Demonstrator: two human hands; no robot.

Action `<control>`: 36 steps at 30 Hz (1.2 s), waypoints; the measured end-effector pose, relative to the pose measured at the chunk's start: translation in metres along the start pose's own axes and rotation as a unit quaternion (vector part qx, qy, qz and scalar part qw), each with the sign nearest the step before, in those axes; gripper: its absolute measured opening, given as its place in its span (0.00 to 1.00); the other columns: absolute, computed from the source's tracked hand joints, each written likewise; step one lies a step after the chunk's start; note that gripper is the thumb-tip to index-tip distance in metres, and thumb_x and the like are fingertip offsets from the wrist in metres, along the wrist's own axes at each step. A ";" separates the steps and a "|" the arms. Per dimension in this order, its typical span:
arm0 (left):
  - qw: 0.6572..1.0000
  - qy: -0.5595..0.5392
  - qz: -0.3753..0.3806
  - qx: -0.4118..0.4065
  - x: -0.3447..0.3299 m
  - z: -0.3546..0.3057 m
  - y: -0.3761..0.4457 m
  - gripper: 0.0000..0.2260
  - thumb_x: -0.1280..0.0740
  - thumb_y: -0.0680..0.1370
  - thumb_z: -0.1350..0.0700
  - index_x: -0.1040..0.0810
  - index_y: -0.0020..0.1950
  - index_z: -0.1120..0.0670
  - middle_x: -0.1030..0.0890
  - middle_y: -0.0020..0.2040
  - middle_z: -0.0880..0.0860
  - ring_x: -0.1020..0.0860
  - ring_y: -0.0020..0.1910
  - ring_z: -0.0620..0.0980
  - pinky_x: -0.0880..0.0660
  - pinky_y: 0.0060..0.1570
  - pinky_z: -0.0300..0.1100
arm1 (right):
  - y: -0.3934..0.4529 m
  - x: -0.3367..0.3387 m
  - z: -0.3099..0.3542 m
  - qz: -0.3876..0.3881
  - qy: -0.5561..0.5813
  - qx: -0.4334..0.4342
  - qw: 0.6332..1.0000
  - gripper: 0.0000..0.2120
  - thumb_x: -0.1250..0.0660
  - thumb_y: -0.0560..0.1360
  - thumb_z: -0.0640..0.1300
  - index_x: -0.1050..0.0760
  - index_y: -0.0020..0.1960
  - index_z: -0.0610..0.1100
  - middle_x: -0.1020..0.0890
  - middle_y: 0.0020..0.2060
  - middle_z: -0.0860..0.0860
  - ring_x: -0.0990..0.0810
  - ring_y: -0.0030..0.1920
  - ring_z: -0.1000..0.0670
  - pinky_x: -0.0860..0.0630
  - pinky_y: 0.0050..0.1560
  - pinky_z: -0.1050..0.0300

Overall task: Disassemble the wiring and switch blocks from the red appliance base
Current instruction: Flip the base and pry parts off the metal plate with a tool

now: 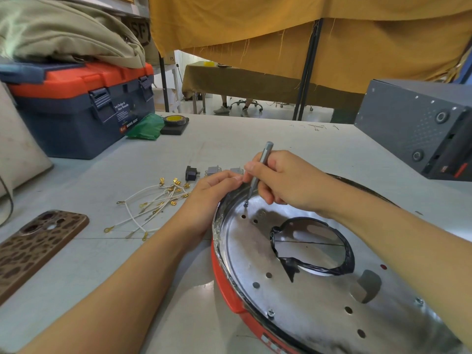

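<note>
The red appliance base [224,282] lies at the lower right, its shiny metal plate [293,297] facing up with a large round opening. My right hand [283,177] grips a grey screwdriver [260,164], its tip on a screw [246,204] near the plate's far-left rim. My left hand [212,192] rests on that rim, fingers curled beside the screwdriver shaft. A bundle of white wires [153,203] with gold terminals lies on the table to the left. Beyond it stand a black switch block [191,173] and two grey switch blocks [214,170].
A phone [35,249] in a brown spotted case lies at the near left. A blue and orange toolbox [76,108] stands at the back left, a green bag [146,127] and tape roll [175,120] beside it. A dark grey metal box [419,129] sits at the right.
</note>
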State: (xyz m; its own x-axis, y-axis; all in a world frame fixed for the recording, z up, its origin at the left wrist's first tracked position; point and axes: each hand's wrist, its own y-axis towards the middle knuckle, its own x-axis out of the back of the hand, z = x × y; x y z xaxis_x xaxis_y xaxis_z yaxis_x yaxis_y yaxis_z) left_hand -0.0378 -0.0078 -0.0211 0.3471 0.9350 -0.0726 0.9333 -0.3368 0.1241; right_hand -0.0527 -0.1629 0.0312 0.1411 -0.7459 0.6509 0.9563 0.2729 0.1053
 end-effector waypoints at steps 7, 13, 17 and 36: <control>1.000 0.007 0.005 -0.005 -0.001 -0.001 0.000 0.09 0.39 0.78 0.59 0.21 0.41 0.56 0.20 0.31 0.48 0.23 0.29 0.42 0.28 0.29 0.30 | -0.003 0.003 0.004 0.020 0.024 -0.009 0.999 0.16 0.44 0.82 0.42 0.22 0.41 0.43 0.24 0.25 0.49 0.30 0.26 0.56 0.31 0.29 0.68; 1.000 0.012 0.007 -0.007 -0.001 -0.001 0.000 0.08 0.39 0.78 0.59 0.21 0.42 0.57 0.20 0.32 0.48 0.22 0.31 0.42 0.27 0.31 0.30 | -0.003 0.003 0.006 0.026 0.025 -0.018 0.999 0.17 0.44 0.79 0.42 0.21 0.36 0.44 0.26 0.27 0.48 0.31 0.27 0.56 0.32 0.33 0.63; 1.000 0.008 -0.001 -0.003 0.000 -0.001 0.000 0.08 0.38 0.78 0.59 0.21 0.42 0.57 0.19 0.35 0.51 0.21 0.33 0.44 0.26 0.33 0.32 | -0.004 0.001 0.005 0.025 0.034 0.002 0.999 0.19 0.44 0.82 0.48 0.22 0.40 0.41 0.29 0.23 0.51 0.32 0.25 0.58 0.33 0.30 0.69; 1.000 0.017 -0.007 0.002 0.000 -0.001 0.000 0.08 0.39 0.79 0.59 0.20 0.47 0.59 0.18 0.36 0.51 0.20 0.34 0.44 0.25 0.34 0.31 | -0.004 0.003 0.000 0.013 0.081 0.008 0.997 0.16 0.41 0.81 0.46 0.22 0.39 0.42 0.25 0.26 0.49 0.29 0.25 0.58 0.31 0.27 0.69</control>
State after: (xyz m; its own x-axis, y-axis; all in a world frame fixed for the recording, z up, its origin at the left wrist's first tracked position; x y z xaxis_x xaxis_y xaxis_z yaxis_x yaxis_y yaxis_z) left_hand -0.0382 -0.0078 -0.0199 0.3309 0.9428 -0.0411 0.9385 -0.3243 0.1189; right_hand -0.0565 -0.1659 0.0328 0.2063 -0.8269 0.5231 0.9478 0.3017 0.1032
